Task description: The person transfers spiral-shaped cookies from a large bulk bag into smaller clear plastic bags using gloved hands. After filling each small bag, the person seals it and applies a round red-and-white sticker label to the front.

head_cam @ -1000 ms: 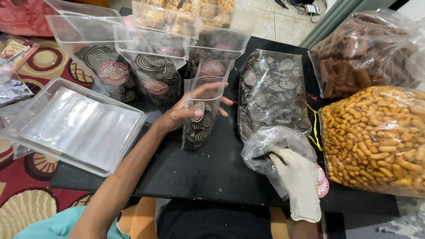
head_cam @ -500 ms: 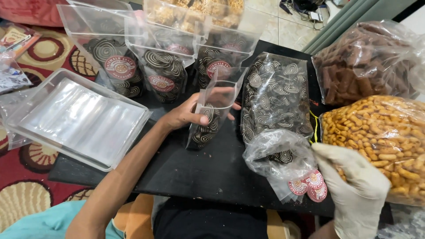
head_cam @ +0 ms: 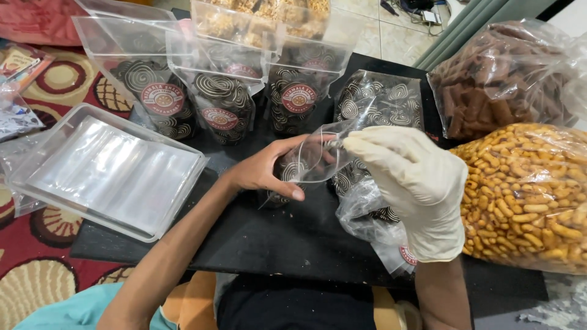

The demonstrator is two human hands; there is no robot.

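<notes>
You get even, bright indoor light from above, with only soft shadows under your left hand on the black desk. Glare streaks the clear plastic tray and the standing pouches. Your white-gloved right hand is nearly overexposed. The centre is sharp; the wide lens bends the edges, and the floor at the top looks slightly soft

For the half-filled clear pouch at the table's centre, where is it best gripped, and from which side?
Probably at its open top edge, from above. The clear stand-up pouch of dark spiral snacks stands on the black table, its weight low and its empty upper film flat and pinchable. The bare left hand steadies its side, while the white-gloved right hand pinches the rim.
</notes>
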